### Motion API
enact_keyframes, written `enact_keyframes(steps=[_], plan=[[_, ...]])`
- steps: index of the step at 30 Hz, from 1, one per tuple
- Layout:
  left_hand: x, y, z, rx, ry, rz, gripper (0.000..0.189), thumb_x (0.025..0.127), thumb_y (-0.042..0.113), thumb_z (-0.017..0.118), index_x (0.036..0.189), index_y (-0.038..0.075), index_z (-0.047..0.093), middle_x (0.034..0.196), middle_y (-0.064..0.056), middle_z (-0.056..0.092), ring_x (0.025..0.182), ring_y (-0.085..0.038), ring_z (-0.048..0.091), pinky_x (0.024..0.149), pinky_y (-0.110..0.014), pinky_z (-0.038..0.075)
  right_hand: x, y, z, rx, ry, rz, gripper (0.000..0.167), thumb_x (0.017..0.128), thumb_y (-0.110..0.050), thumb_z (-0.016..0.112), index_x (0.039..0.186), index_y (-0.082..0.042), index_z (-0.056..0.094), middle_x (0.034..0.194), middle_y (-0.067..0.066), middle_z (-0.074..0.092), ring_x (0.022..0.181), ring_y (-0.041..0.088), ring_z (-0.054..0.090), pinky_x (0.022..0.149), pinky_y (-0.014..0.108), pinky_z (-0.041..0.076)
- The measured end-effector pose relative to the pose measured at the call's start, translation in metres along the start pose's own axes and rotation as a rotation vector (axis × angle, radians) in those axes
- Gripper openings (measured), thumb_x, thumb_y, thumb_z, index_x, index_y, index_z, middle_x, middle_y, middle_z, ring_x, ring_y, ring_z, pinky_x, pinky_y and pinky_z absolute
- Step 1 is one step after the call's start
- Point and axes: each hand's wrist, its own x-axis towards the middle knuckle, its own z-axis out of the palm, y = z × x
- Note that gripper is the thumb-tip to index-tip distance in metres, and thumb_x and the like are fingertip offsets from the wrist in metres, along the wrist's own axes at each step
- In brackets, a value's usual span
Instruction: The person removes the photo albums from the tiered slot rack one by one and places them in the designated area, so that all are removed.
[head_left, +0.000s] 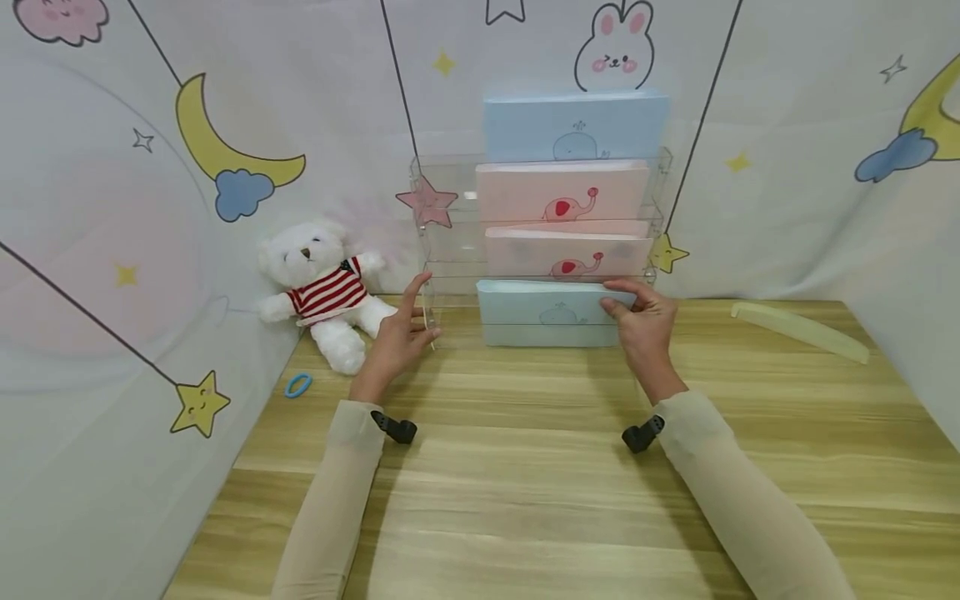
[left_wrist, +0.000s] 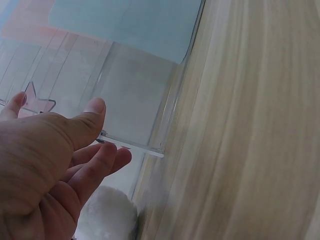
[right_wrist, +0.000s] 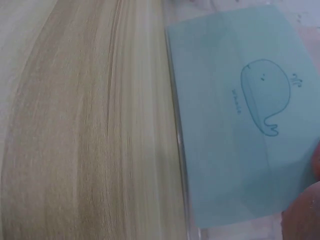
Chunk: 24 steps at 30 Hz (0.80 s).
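Two pale sleeves (head_left: pixel 322 508), each bearing one black wrist camera (head_left: pixel 397 429), extend over one wood-grained table (head_left: pixel 525 500). To the left lies one blue ring (head_left: pixel 297 385). Beyond, the left hand (head_left: pixel 393 346) grips the left end of one clear tiered rack (head_left: pixel 453 292), thumb and fingers on opposite sides. The right hand (head_left: pixel 648 329) pinches the top right corner of the front blue card (head_left: pixel 540 312), printed with one whale and standing in the rack's nearest, lowest compartment. One yellow strip (head_left: pixel 798 332) lies at right; one white teddy bear (head_left: pixel 306 254) reclines at left. Behind the front card rise two pink cards (head_left: pixel 517 193), one elephant on each, then one rear blue card (head_left: pixel 517 129), also whale-printed; visible total, four. Farthest: one patterned cloth (head_left: pixel 330 67).
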Motion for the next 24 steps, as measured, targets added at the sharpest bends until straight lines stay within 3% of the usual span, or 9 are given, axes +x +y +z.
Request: enact_keyframes(steps=[4, 10, 13, 20, 24], plan=[[0.000, 0.000, 0.000, -0.003, -0.004, -0.009, 0.100, 0.102, 0.012, 0.075, 0.169, 0.050, 0.012, 0.143, -0.036, 0.063, 0.117, -0.046, 0.076, 0.095, -0.057, 0.066, -0.001, -0.002, 0.001, -0.010, 0.007, 0.004, 0.017, 0.088, -0.001, 0.088, 0.105, 0.000, 0.084, 0.100, -0.019, 0.079, 0.054, 0.003, 0.030, 0.048, 0.016, 0.023], [0.001, -0.001, 0.001, -0.004, -0.004, -0.009, 0.100, 0.102, 0.012, 0.075, 0.169, 0.050, 0.013, 0.143, -0.036, 0.064, 0.116, -0.046, 0.077, 0.094, -0.057, 0.066, -0.001, -0.007, 0.002, -0.025, 0.026, 0.027, 0.017, 0.088, -0.003, 0.088, 0.105, -0.005, 0.086, 0.107, 0.002, 0.084, 0.056, 0.005, 0.034, 0.050, 0.017, 0.026], [0.002, -0.001, 0.000, -0.005, -0.002, 0.004, 0.100, 0.101, 0.012, 0.075, 0.169, 0.049, 0.013, 0.143, -0.036, 0.064, 0.115, -0.046, 0.077, 0.094, -0.057, 0.066, 0.000, -0.010, 0.002, -0.034, 0.046, 0.040, 0.018, 0.088, -0.002, 0.088, 0.104, -0.009, 0.086, 0.106, -0.002, 0.084, 0.058, 0.005, 0.036, 0.050, 0.017, 0.027], [0.003, -0.003, 0.000, 0.000, 0.001, 0.013, 0.099, 0.101, 0.011, 0.075, 0.169, 0.049, 0.013, 0.141, -0.036, 0.065, 0.113, -0.045, 0.078, 0.092, -0.057, 0.066, 0.002, -0.020, 0.005, 0.006, 0.060, 0.025, 0.018, 0.088, 0.001, 0.087, 0.106, 0.000, 0.084, 0.097, -0.019, 0.079, 0.057, 0.002, 0.043, 0.049, 0.014, 0.031], [0.002, -0.004, 0.000, 0.003, 0.005, 0.011, 0.099, 0.101, 0.011, 0.076, 0.169, 0.048, 0.014, 0.140, -0.036, 0.065, 0.113, -0.046, 0.078, 0.092, -0.058, 0.066, 0.005, -0.026, 0.006, 0.032, 0.071, 0.009, 0.017, 0.087, 0.002, 0.088, 0.101, -0.007, 0.087, 0.097, -0.011, 0.081, 0.056, 0.000, 0.047, 0.048, 0.013, 0.034]])
